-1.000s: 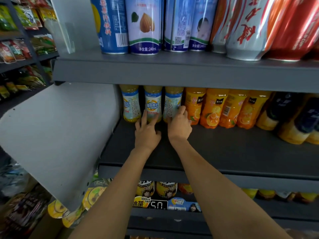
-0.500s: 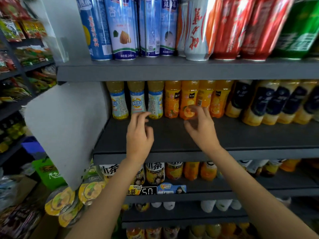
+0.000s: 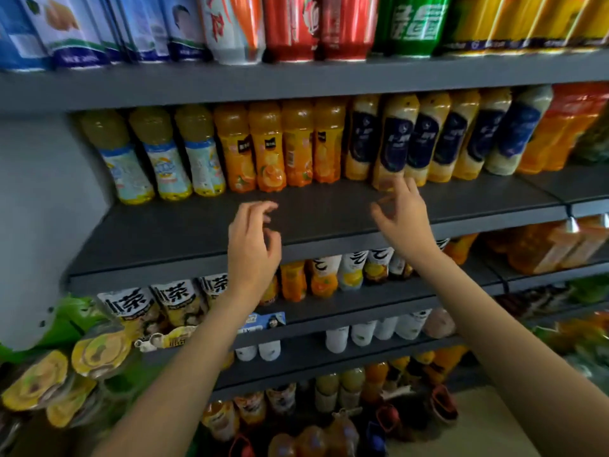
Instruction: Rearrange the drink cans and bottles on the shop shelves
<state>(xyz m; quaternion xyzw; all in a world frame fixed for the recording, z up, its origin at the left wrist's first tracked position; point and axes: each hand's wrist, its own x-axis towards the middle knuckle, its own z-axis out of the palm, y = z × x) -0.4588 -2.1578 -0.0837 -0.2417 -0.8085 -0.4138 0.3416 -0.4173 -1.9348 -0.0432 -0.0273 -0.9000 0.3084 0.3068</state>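
A grey middle shelf (image 3: pixel 197 232) carries a back row of bottles: three pale-blue-labelled bottles (image 3: pixel 168 163) at the left, several orange juice bottles (image 3: pixel 268 153), then several yellow bottles with dark navy labels (image 3: pixel 395 143). My left hand (image 3: pixel 252 245) hovers over the shelf's bare front, fingers loosely curled, holding nothing. My right hand (image 3: pixel 400 216) reaches toward the base of a navy-labelled bottle, fingers spread and empty; whether the fingertips touch it is unclear. Blue-and-white, red and green cans (image 3: pixel 412 24) stand on the top shelf.
A grey side panel (image 3: pixel 43 199) bounds the shelf on the left. Orange-red bottles (image 3: pixel 566 127) stand at the far right. Lower shelves hold tea bottles (image 3: pixel 178 305), white-capped bottles (image 3: pixel 362 331) and more drinks. Snack cups (image 3: pixel 99 351) hang at lower left.
The view and both hands have shifted right along the shelf. My hands left the blue-labelled bottles; the right hand passed the orange juice bottles and now reaches the navy-labelled ones.
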